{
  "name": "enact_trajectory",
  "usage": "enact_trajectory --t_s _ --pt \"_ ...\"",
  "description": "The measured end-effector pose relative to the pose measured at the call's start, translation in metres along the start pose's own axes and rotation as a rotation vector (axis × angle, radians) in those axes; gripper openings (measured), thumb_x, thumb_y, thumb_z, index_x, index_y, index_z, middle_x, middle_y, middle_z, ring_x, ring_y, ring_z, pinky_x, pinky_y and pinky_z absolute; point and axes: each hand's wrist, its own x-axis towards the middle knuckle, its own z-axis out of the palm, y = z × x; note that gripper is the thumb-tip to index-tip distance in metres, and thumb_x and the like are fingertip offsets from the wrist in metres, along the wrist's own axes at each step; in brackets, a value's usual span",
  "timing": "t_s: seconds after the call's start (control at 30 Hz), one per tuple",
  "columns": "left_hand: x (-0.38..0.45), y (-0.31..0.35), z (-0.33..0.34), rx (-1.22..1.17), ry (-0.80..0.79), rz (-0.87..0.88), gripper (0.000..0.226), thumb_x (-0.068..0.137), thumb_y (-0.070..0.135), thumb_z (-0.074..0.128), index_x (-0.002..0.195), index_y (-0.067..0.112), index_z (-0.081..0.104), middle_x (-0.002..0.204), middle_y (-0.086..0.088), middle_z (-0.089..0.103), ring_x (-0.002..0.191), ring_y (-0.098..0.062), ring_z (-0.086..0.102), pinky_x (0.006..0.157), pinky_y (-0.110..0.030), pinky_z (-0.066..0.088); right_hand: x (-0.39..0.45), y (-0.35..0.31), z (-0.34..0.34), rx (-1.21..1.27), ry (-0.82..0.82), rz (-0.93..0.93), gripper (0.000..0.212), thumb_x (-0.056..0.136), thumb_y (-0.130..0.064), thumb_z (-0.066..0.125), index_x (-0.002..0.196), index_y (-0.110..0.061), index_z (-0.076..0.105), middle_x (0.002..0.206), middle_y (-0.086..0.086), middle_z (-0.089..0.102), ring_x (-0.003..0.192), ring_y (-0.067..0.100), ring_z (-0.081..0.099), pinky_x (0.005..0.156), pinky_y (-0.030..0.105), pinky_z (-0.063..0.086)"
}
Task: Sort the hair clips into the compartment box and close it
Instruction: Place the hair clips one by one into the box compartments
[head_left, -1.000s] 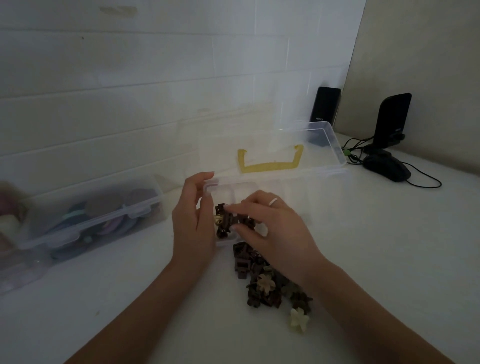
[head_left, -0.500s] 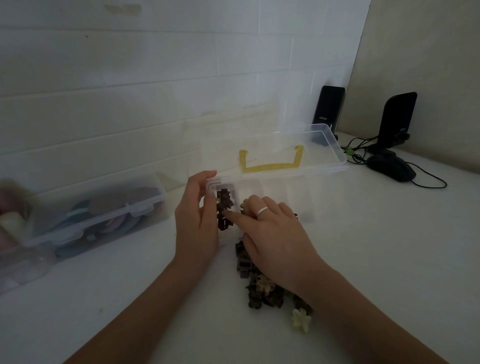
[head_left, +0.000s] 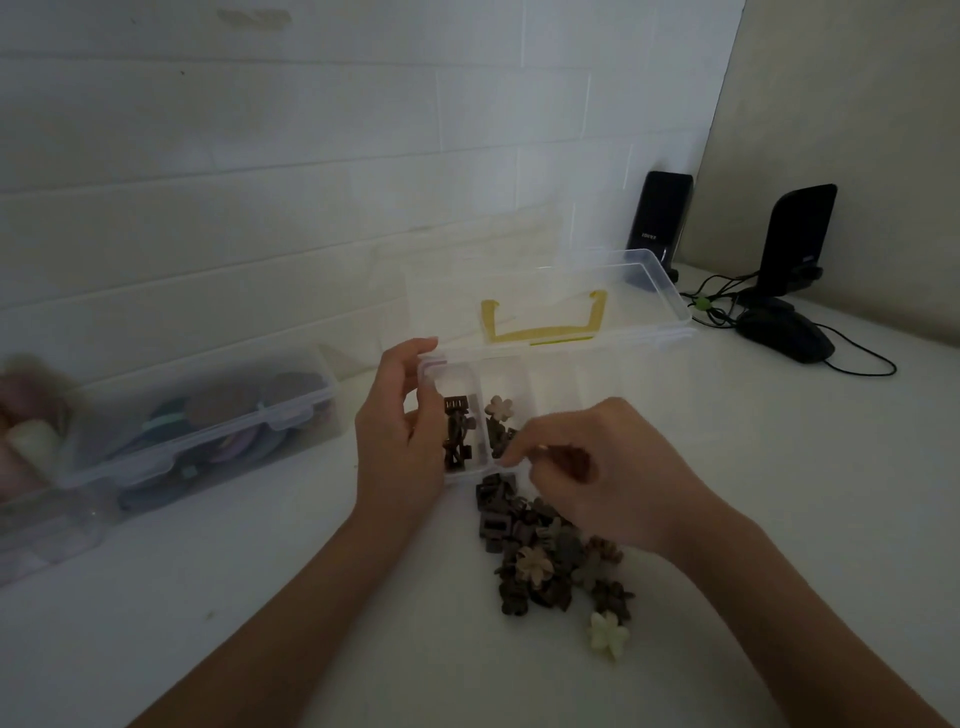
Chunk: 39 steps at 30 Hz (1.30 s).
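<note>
The clear compartment box (head_left: 597, 384) lies open on the white table, its lid (head_left: 550, 280) with a yellow handle folded back toward the wall. Dark rectangular hair clips (head_left: 456, 431) fill the leftmost compartment. A beige flower clip (head_left: 498, 408) and darker ones lie in the second compartment. My left hand (head_left: 400, 441) grips the box's left end. My right hand (head_left: 608, 473) hovers at the box's front wall above the pile of hair clips (head_left: 540, 561), fingers curled and pinched together; whether a clip is between them is hidden. A cream flower clip (head_left: 608, 634) lies at the pile's near edge.
A second clear box (head_left: 208, 431), shut and full of coloured items, stands at the left by the tiled wall. Two black speakers (head_left: 660, 223) (head_left: 797, 234), a black mouse (head_left: 784, 338) and cables sit at the back right.
My right hand has drawn back from the leftmost compartment to the box's front edge over the pile. The dark clips it held now lie in that compartment. The left hand stays on the box.
</note>
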Motion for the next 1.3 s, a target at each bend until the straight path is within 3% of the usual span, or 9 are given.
enact_trajectory --t_s 0.1,0.23,0.4,0.53,0.7,0.83,0.97,1.1,1.3 --pt "0.000 0.000 -0.001 0.000 0.006 -0.016 0.024 0.099 0.008 0.043 0.110 0.027 0.053 0.097 -0.004 0.062 0.074 -0.007 0.058 0.061 -0.008 0.045 -0.002 0.000 -0.009 -0.110 -0.105 0.016 0.026 0.083 -0.018 0.058 0.097 -0.036 0.072 0.045 -0.037 0.046 0.047 -0.005 0.051 0.046 0.006 0.029" --pt "0.001 -0.001 -0.002 0.011 0.034 -0.020 0.024 0.099 0.008 0.042 0.114 0.023 0.054 0.097 -0.004 0.062 0.071 -0.002 0.057 0.061 -0.007 0.044 -0.003 0.001 -0.008 -0.112 -0.109 -0.009 0.026 0.084 -0.025 0.062 0.101 -0.043 0.070 0.042 -0.020 0.046 0.049 -0.005 0.051 0.051 0.007 0.027" --pt "0.003 -0.005 -0.003 0.023 0.049 -0.046 0.024 0.100 0.012 0.041 0.117 0.024 0.053 0.108 -0.009 0.063 0.085 -0.017 0.058 0.063 -0.006 0.043 -0.001 -0.006 0.003 -0.199 -0.292 -0.002 0.031 0.086 -0.052 0.055 0.118 -0.050 0.059 0.067 -0.021 0.059 0.057 -0.003 0.048 0.059 0.012 0.033" --pt "0.002 -0.007 -0.003 0.050 0.051 -0.016 0.024 0.100 0.011 0.041 0.118 0.022 0.052 0.108 -0.011 0.063 0.088 -0.020 0.059 0.065 -0.005 0.043 -0.002 -0.005 0.004 -0.199 -0.310 -0.032 0.033 0.087 -0.052 0.054 0.120 -0.051 0.056 0.100 -0.014 0.070 0.072 -0.002 0.048 0.059 0.010 0.031" --pt "0.003 -0.008 -0.002 0.052 0.037 0.023 0.024 0.100 0.007 0.040 0.115 0.023 0.050 0.103 -0.014 0.061 0.081 -0.017 0.057 0.063 -0.004 0.042 -0.001 -0.005 0.005 -0.132 -0.326 -0.026 0.026 0.082 -0.047 0.064 0.107 -0.041 0.067 0.081 -0.022 0.066 0.057 -0.005 0.039 0.056 0.005 0.025" --pt "0.002 -0.008 -0.003 0.062 0.040 0.028 0.025 0.100 0.007 0.040 0.115 0.023 0.050 0.102 -0.010 0.061 0.081 -0.016 0.056 0.063 -0.005 0.042 0.001 -0.002 0.009 -0.109 -0.306 0.016 0.020 0.078 -0.045 0.068 0.092 -0.033 0.062 0.055 -0.014 0.041 0.051 -0.003 0.040 0.051 0.014 0.025" --pt "0.002 -0.007 -0.002 0.035 0.052 0.001 0.022 0.100 0.011 0.042 0.112 0.026 0.051 0.098 -0.004 0.061 0.074 -0.007 0.057 0.060 -0.006 0.042 0.001 -0.001 0.013 -0.062 -0.273 0.014 0.019 0.076 -0.042 0.071 0.085 -0.032 0.058 0.063 -0.009 0.052 0.061 0.005 0.050 0.055 0.019 0.037" --pt "0.003 -0.009 -0.002 0.042 0.066 0.002 0.020 0.100 0.014 0.043 0.112 0.027 0.052 0.099 0.007 0.061 0.079 -0.011 0.059 0.063 -0.010 0.045 0.003 0.000 0.014 0.035 -0.204 -0.007 0.019 0.075 -0.040 0.073 0.083 -0.033 0.057 0.078 -0.019 0.055 0.072 -0.006 0.050 0.058 0.011 0.037" --pt "0.004 -0.012 -0.003 0.027 0.092 -0.005 0.018 0.098 0.022 0.045 0.111 0.030 0.054 0.103 0.007 0.063 0.085 -0.010 0.060 0.078 -0.041 0.055 0.004 0.003 0.015 0.272 0.038 0.015 0.016 0.082 -0.023 0.069 0.092 -0.030 0.058 0.087 -0.015 0.062 0.066 0.011 0.055 0.054 0.014 0.039"
